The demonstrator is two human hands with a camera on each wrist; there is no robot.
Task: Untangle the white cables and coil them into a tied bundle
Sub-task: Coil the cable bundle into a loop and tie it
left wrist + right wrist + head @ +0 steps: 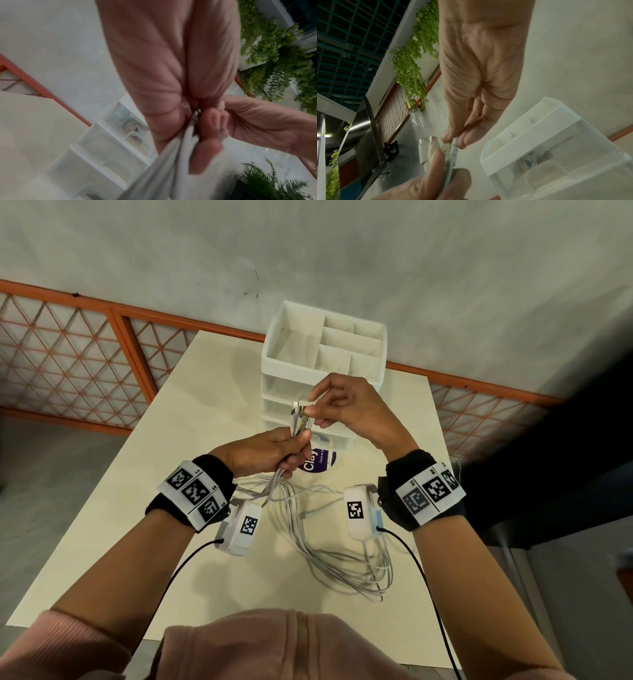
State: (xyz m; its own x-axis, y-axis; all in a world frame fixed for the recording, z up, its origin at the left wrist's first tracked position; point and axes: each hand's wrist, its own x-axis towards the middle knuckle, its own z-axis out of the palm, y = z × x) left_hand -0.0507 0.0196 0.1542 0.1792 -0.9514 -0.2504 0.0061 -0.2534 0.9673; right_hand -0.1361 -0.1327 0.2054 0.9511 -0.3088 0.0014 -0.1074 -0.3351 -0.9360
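Observation:
Several white cables (337,559) lie in loose loops on the cream table (120,525), and their strands rise into my left hand (263,451). That hand grips the gathered cable ends (298,421) in a fist above the table. My right hand (337,404) pinches the connector tips (447,146) at the top of the bunch between thumb and fingers. In the left wrist view the white strands (171,159) run out from under my curled fingers. The plugs (428,143) stand side by side in the right wrist view.
A white drawer organizer (323,364) with open top compartments stands on the table just behind my hands. A purple round sticker (317,462) lies in front of it. Orange lattice railing (85,354) runs behind the table. Black wrist-camera leads (428,594) hang near the cable loops.

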